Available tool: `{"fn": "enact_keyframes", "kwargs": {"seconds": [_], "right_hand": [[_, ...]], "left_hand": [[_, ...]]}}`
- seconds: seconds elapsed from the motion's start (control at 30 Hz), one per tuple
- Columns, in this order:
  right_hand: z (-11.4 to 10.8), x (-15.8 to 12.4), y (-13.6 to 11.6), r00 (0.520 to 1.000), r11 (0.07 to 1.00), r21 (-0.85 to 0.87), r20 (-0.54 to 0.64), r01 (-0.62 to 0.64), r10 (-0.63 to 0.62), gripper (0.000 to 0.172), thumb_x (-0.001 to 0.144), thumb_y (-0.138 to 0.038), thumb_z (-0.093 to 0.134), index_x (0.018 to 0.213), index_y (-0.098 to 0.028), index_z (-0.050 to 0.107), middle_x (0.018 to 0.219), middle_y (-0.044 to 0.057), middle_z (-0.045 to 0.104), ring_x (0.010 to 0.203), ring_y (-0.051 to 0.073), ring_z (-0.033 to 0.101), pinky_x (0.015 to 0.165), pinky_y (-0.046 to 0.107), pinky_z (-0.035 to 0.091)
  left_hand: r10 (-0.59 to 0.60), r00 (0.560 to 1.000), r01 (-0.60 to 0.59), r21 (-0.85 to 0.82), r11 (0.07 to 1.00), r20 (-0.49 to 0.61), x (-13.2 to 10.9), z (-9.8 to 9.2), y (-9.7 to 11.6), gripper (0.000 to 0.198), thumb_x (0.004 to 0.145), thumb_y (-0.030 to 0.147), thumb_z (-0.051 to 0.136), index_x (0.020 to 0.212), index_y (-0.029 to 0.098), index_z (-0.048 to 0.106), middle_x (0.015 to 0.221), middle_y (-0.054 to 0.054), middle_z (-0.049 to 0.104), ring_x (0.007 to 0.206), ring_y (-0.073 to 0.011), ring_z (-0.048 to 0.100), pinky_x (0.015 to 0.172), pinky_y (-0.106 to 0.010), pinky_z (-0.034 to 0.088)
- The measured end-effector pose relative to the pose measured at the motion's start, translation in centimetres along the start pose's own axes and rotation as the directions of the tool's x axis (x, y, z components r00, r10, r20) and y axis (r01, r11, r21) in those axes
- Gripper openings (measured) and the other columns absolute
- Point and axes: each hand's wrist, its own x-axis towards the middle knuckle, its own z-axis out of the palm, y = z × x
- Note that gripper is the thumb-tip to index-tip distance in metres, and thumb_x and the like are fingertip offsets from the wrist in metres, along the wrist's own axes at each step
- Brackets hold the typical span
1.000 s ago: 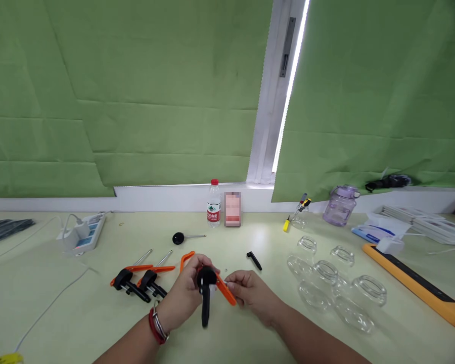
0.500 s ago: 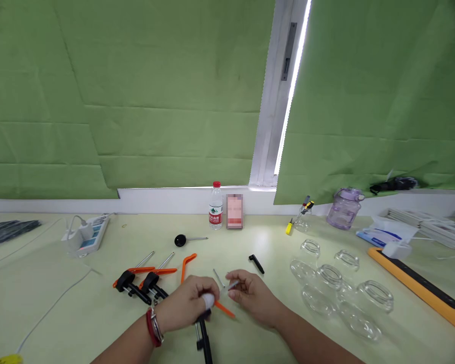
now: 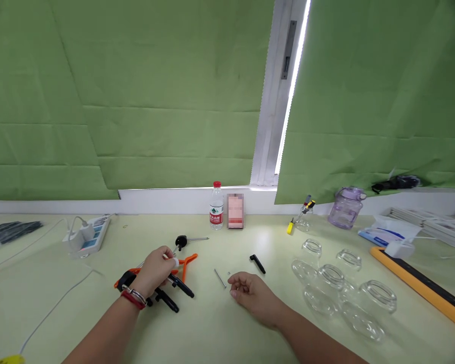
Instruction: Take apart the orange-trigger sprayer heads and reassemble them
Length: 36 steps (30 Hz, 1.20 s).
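My left hand (image 3: 157, 273) is over a group of black-and-orange parts left of centre, its fingers closed on one piece with a black handle (image 3: 181, 285). Beside it lies another similar piece, its black handle (image 3: 167, 300) pointing toward me, and a black knob (image 3: 126, 279) shows left of the wrist. A loose orange arm (image 3: 190, 259) lies by the left fingertips. My right hand (image 3: 256, 298) rests at the table's middle with fingers curled in; what they hold, if anything, is hidden. A thin metal rod (image 3: 220, 278) and a tiny bit (image 3: 229, 273) lie near its fingertips.
Behind the hands are a black-knobbed metal rod (image 3: 181, 241), a water bottle (image 3: 216, 207) and a phone (image 3: 235, 211). A short black part (image 3: 257, 264) lies right of centre. Clear glass-like vessels (image 3: 331, 278) stand at right, near an orange-black bar (image 3: 420, 288). A power strip (image 3: 94, 237) is at left.
My left hand has moved left and away from me, carrying the black-and-orange piece to the others. My right hand has stayed near its place; the pale rod in its fingers no longer shows.
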Motion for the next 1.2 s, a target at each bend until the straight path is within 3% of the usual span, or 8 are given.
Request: {"fn": "enact_keyframes", "kwargs": {"seconds": [0.13, 0.27, 0.5, 0.7, 0.9, 1.2], "right_hand": [[-0.1, -0.1, 0.1, 1.000, 1.000, -0.003, 0.005, -0.006, 0.006, 0.028, 0.077, -0.038, 0.061, 0.097, -0.019, 0.061, 0.084, 0.002, 0.056, 0.078, 0.015, 0.051, 0.075, 0.030, 0.042], [-0.1, -0.2, 0.0, 1.000, 1.000, -0.016, 0.007, -0.002, 0.002, 0.028, 0.077, -0.039, 0.061, 0.096, -0.019, 0.062, 0.083, 0.002, 0.056, 0.078, 0.016, 0.052, 0.075, 0.030, 0.042], [-0.2, 0.0, 0.3, 1.000, 0.999, -0.033, 0.007, -0.006, 0.006, 0.024, 0.077, -0.036, 0.060, 0.094, -0.019, 0.063, 0.081, 0.003, 0.056, 0.076, 0.015, 0.051, 0.073, 0.030, 0.042], [-0.1, 0.2, 0.7, 1.000, 0.999, -0.041, 0.013, 0.002, -0.001, 0.023, 0.077, -0.034, 0.060, 0.093, -0.019, 0.063, 0.080, 0.002, 0.056, 0.074, 0.015, 0.051, 0.071, 0.030, 0.042], [-0.1, 0.1, 0.5, 1.000, 0.998, -0.057, 0.014, 0.003, -0.002, 0.022, 0.077, -0.034, 0.060, 0.093, -0.020, 0.064, 0.081, 0.003, 0.057, 0.075, 0.016, 0.052, 0.072, 0.030, 0.042], [-0.1, -0.1, 0.2, 1.000, 0.995, -0.096, 0.027, -0.008, 0.011, 0.021, 0.079, -0.032, 0.057, 0.094, -0.020, 0.063, 0.081, 0.003, 0.057, 0.075, 0.015, 0.052, 0.071, 0.028, 0.043]], "left_hand": [[0.073, 0.997, -0.069, 0.215, 0.974, -0.008, -0.7, 0.3, 0.3, 0.006, 0.067, 0.023, 0.048, 0.073, 0.022, 0.049, 0.055, 0.001, 0.055, 0.049, -0.0172, 0.053, 0.045, -0.025, 0.033], [0.131, 0.991, -0.114, 0.418, 0.902, -0.013, -1.4, 0.6, 0.6, 0.009, 0.068, 0.022, 0.047, 0.077, 0.021, 0.050, 0.068, -0.006, 0.062, 0.062, -0.0242, 0.058, 0.050, -0.028, 0.032], [0.182, 0.983, -0.161, 0.633, 0.757, 0.032, -2.1, 1.5, 0.3, 0.019, 0.071, 0.017, 0.045, 0.087, 0.018, 0.055, 0.075, -0.012, 0.066, 0.071, -0.0307, 0.062, 0.056, -0.032, 0.037], [0.277, 0.960, -0.226, 0.715, 0.662, 0.047, -2.3, 1.8, 0.6, 0.019, 0.074, 0.014, 0.043, 0.085, 0.014, 0.059, 0.084, -0.016, 0.064, 0.085, -0.0324, 0.059, 0.065, -0.037, 0.040], [0.456, 0.877, -0.423, 0.699, 0.577, 0.154, -2.2, 2.5, 1.0, 0.028, 0.082, 0.013, 0.036, 0.088, 0.018, 0.063, 0.101, -0.011, 0.061, 0.100, -0.0257, 0.051, 0.089, -0.038, 0.032], [0.507, 0.838, -0.496, 0.672, 0.550, 0.203, -2.0, 2.7, 0.4, 0.035, 0.084, 0.015, 0.034, 0.068, 0.016, 0.066, 0.078, -0.010, 0.064, 0.084, -0.0245, 0.053, 0.084, -0.042, 0.031]]}}
